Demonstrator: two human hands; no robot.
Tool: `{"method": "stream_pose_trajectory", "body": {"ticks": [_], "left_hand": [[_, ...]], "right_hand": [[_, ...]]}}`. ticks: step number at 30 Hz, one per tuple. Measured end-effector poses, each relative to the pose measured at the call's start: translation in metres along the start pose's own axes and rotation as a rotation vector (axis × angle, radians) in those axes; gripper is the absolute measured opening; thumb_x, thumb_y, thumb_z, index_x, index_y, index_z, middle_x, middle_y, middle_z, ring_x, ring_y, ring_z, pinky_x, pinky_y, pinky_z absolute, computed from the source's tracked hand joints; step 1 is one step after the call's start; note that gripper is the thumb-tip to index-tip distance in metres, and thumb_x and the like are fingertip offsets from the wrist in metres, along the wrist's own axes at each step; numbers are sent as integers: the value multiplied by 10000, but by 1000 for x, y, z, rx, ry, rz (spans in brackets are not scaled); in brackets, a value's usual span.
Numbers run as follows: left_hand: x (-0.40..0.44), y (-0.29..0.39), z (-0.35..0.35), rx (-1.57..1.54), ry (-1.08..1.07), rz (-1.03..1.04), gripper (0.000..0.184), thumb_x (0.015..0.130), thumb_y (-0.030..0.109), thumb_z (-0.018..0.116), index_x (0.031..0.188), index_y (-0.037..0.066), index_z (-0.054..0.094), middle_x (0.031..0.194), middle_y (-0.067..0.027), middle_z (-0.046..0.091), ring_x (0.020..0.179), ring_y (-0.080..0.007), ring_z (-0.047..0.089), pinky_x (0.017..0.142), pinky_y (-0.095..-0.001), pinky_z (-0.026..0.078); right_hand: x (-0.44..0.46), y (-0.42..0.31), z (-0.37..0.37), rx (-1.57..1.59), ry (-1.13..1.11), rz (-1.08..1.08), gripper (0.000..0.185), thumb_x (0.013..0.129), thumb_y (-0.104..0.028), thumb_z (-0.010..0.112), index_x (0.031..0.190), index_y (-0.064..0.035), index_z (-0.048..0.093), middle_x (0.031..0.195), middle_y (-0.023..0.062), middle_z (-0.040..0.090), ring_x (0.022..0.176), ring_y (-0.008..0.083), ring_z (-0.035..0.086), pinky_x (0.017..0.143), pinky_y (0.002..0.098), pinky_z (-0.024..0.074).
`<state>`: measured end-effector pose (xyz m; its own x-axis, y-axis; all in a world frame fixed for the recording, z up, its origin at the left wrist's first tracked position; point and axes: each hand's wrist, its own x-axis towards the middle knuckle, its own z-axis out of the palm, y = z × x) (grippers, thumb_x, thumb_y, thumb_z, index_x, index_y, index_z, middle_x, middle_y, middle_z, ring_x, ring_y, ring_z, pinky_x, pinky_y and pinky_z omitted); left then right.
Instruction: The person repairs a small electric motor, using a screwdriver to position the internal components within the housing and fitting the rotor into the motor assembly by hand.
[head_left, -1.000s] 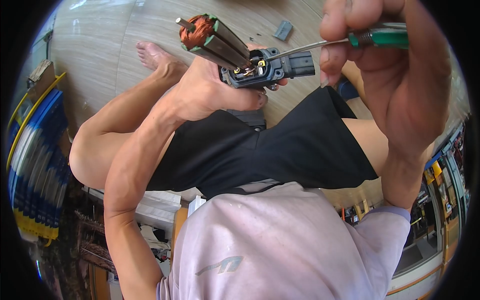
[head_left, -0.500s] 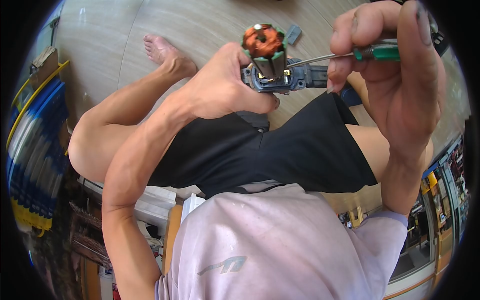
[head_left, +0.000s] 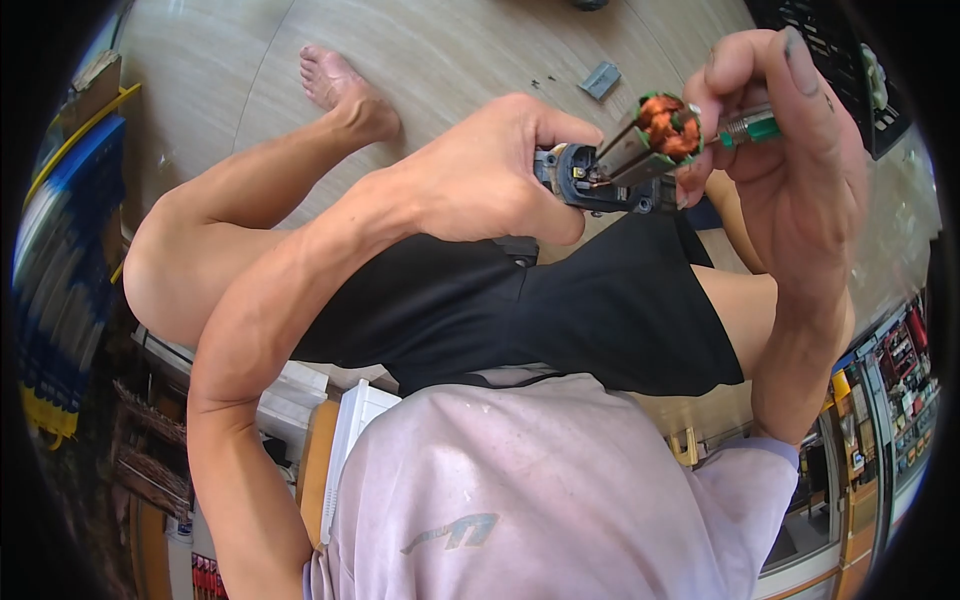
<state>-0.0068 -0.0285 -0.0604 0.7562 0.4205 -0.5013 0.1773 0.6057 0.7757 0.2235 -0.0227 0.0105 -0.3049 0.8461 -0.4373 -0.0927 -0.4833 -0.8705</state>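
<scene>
My left hand [head_left: 500, 180] is closed around a dark tool housing [head_left: 575, 172] held above my lap. An armature [head_left: 668, 128] with copper windings and green ends rises out of the housing's open side, tilted to the right. Small metal contacts show at its base. To the right, my right hand [head_left: 800, 150] pinches a screwdriver [head_left: 763, 127] by its green, partly clear handle, with the fingers close beside the armature. The screwdriver's shaft and tip are hidden behind the armature and fingers.
On the tiled floor lies a small grey block [head_left: 600, 80]. A black crate [head_left: 812, 35] stands at the upper right. Blue stacked goods [head_left: 70, 230] line the left side, and shelves with many items [head_left: 905, 380] stand at the right.
The housing and armature have shifted right and slightly down, and the armature now leans right instead of standing nearly upright. The screwdriver's shaft, visible earlier beside the armature, is now hidden.
</scene>
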Motion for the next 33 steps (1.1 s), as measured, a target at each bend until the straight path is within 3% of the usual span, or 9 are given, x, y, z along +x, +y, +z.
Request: {"method": "stream_pose_trajectory", "body": {"ticks": [11,20,30,33], "left_hand": [[-1,7,-1,83,-5,14,239,688,45,672,909,-36,711,641,-11,571,622,-76,496,575,-290,435],[0,12,-2,130,-58,-37,253,670,72,682,901,-20,728,627,-32,599,584,-107,532,565,-300,450],[-1,11,-1,95,-63,-68,319,662,66,679,964,-5,755,658,-57,636,597,-116,565,589,-298,478],[1,1,2,138,-10,67,379,663,61,677,1026,5,769,691,-64,660,620,-121,578,614,-298,496]], "right_hand": [[6,2,3,6,44,54,422,1137,-374,352,1116,0,546,904,101,615,724,110,616,612,285,576],[10,3,5,-115,97,124,338,1089,-333,435,1040,-21,554,792,88,626,692,99,600,623,211,485],[11,6,4,-71,104,150,304,1065,-321,450,989,-40,536,760,91,635,665,98,596,620,223,479],[9,8,3,-43,95,142,295,1062,-310,449,983,-36,523,764,99,637,663,109,601,640,234,496]]}}
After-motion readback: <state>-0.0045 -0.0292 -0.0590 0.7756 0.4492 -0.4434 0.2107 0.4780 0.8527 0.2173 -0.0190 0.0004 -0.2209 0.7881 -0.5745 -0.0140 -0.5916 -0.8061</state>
